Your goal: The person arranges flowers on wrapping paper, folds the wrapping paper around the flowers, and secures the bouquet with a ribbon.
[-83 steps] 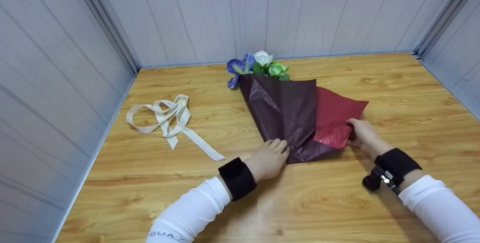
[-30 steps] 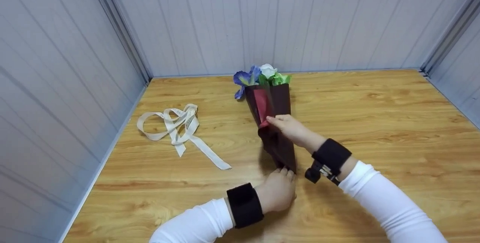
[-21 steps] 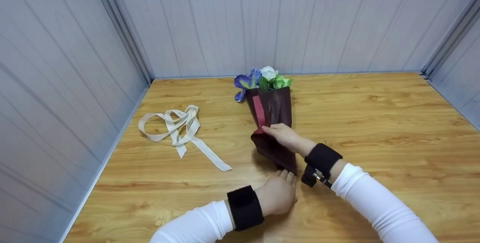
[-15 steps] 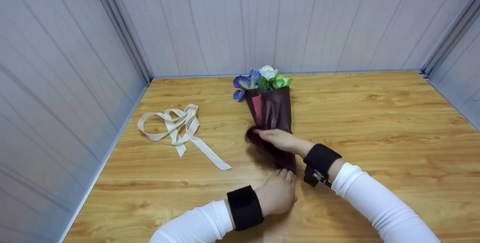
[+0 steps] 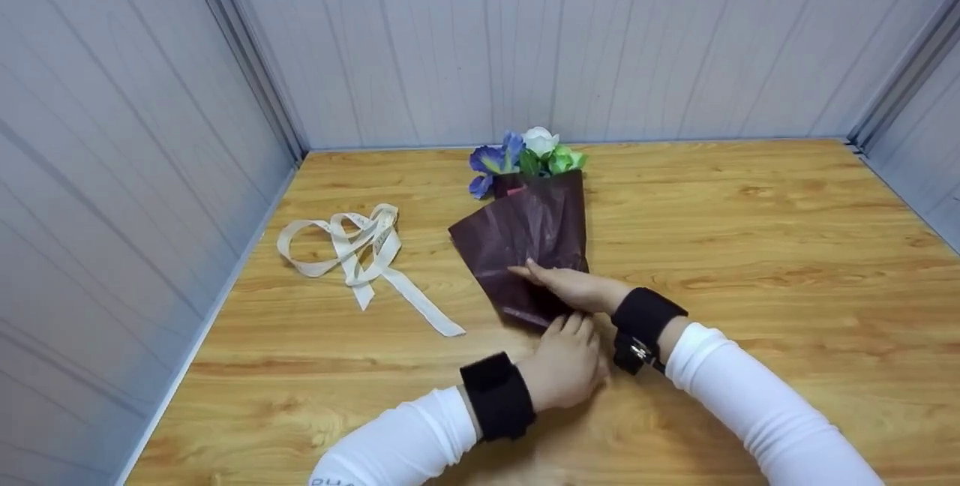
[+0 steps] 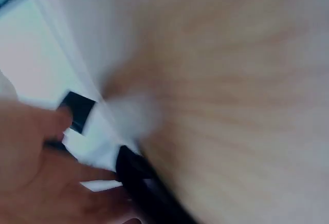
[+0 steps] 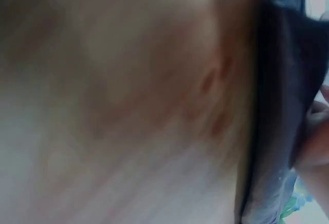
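Note:
A bouquet of blue, white and green flowers (image 5: pixel 536 156) lies in dark maroon wrapping paper (image 5: pixel 517 227) on the table. Its narrow end points toward me, and there my left hand (image 5: pixel 566 362) grips the bouquet with bent fingers. My right hand (image 5: pixel 574 285) lies across the lower part of the paper, fingers straight and pressing on it. A loose flap of paper spreads to the left of the flowers. In the left wrist view, fingers (image 6: pixel 97 175) meet the dark paper end (image 6: pixel 149 188). The right wrist view has the wrapped paper (image 7: pixel 280 95) beside the hand, partly blurred.
A loosely looped cream ribbon (image 5: pixel 360 253) lies on the wood-grain table (image 5: pixel 750 261) to the left of the bouquet. Pale panel walls (image 5: pixel 420 43) stand behind the table and at both sides.
The right hand carried the red-lined paper side from the right over the bouquet to the left. It then let the edge go, and the dark flap now spreads leftward. The left hand stayed at the narrow end.

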The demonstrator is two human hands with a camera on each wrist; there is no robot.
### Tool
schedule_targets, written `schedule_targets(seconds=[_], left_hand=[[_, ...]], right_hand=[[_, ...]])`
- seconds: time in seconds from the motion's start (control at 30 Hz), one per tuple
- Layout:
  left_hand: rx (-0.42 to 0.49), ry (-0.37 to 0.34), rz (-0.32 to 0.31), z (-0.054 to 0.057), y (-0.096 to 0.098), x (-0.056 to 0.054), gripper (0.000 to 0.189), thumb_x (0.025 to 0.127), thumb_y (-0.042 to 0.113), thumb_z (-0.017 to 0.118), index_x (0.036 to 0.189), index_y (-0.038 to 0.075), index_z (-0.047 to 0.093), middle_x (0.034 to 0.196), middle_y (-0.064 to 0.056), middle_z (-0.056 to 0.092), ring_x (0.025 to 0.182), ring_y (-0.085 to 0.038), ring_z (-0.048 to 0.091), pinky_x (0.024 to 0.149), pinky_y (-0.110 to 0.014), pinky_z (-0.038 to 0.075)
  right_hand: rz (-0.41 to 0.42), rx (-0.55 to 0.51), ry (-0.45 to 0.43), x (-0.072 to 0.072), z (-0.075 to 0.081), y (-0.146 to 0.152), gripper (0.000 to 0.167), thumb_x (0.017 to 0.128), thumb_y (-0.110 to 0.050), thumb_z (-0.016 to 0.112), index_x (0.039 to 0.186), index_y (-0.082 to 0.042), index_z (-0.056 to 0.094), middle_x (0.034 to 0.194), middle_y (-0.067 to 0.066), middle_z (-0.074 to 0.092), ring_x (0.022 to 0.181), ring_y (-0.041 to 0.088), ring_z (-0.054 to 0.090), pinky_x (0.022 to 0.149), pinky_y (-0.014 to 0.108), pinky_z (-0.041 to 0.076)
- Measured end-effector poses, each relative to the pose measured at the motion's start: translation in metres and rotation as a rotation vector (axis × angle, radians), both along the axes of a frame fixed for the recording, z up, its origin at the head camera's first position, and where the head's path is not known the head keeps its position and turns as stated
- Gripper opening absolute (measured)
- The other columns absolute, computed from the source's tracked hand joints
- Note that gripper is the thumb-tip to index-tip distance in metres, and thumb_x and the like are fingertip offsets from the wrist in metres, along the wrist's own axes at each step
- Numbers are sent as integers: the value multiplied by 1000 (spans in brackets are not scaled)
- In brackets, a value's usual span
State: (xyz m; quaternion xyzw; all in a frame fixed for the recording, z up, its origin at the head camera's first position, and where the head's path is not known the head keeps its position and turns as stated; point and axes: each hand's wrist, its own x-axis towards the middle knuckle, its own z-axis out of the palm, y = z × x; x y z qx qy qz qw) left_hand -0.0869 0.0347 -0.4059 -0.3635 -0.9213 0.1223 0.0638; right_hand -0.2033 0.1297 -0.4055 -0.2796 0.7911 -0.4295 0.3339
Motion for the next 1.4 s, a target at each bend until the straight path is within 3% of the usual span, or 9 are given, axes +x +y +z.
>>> schedule_targets(seconds=[0.13,0.27,0.37,0.47,0.53,0.63,0.8,1.17,1.4], left_hand=[[-86,-343,108,5,-5,-5,69,97,52,37,152,13,20,159,-3,14,146,-18,11,116,-34,18],[-90,-484,154,4,-8,-8,78,94,58,40,154,18,9,160,-5,-2,147,-22,-3,118,-35,9],[-94,-507,161,3,-8,-10,79,93,59,41,154,21,6,160,-8,-6,147,-24,-4,118,-35,7],[-92,-532,188,3,-8,-10,80,93,60,42,154,25,5,159,-12,-9,147,-26,-6,118,-35,5],[-84,-557,217,4,-9,-10,79,92,60,43,153,27,5,159,-15,-7,146,-28,-6,118,-36,5],[-53,-592,236,4,-11,-11,77,92,59,45,153,26,11,158,-17,-2,146,-32,-6,118,-38,5],[23,-600,164,2,-15,-14,70,92,54,49,150,20,28,158,-19,1,145,-34,-6,118,-41,6],[29,-573,88,-1,-15,-2,75,90,52,53,150,16,28,157,-21,6,146,-34,2,118,-38,12],[-30,-529,91,0,-15,0,75,89,58,51,151,26,22,158,-19,4,146,-31,3,118,-37,12]], right_hand=[[5,21,-16,0,1,0,57,104,-42,8,152,-14,19,158,9,16,146,27,9,118,45,8],[-20,-62,-39,0,3,2,57,104,-40,8,151,-9,20,156,13,20,146,29,11,117,48,7],[-109,-142,58,7,5,10,55,106,-34,16,146,0,30,150,20,33,142,34,23,116,50,13],[-172,-88,274,22,5,22,49,105,-28,29,139,5,41,144,24,41,136,39,33,113,52,21],[-145,18,390,34,3,30,48,103,-27,35,138,6,43,145,25,38,136,42,31,112,55,21],[-19,178,504,49,-1,39,53,103,-28,37,141,8,36,151,28,24,140,46,19,112,58,15],[88,306,541,63,-4,48,65,103,-36,34,144,12,20,153,30,10,142,46,8,113,57,10],[36,411,537,88,1,50,72,101,-41,36,143,15,20,152,32,11,142,44,11,114,54,12],[-58,423,538,68,-3,44,69,103,-36,35,141,19,20,149,38,11,140,49,10,114,55,11]])
